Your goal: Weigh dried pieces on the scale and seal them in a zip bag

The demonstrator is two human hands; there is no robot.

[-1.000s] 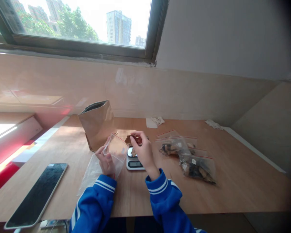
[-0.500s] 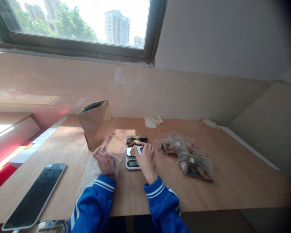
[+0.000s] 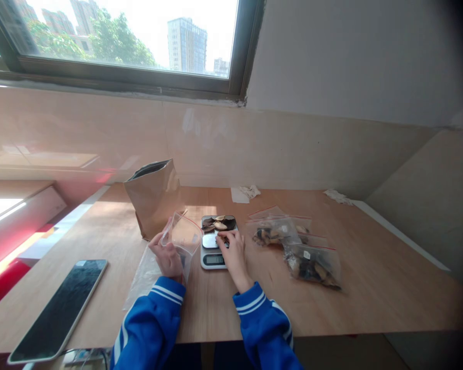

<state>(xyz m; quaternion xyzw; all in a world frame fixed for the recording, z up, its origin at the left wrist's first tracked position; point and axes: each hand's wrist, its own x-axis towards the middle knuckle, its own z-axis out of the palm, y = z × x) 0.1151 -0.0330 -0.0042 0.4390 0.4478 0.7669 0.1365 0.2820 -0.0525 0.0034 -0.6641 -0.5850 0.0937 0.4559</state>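
Left hand (image 3: 168,257) still grips open clear zip bag (image 3: 180,237), at 9 o'clock of scale (image 3: 214,247). Right hand (image 3: 233,251) has dropped from scale's far edge to near edge; fingers pinching dried piece (image 3: 223,239). Dried slices (image 3: 218,224) now uncovered on scale, mid-worktop (image 3: 370,288).
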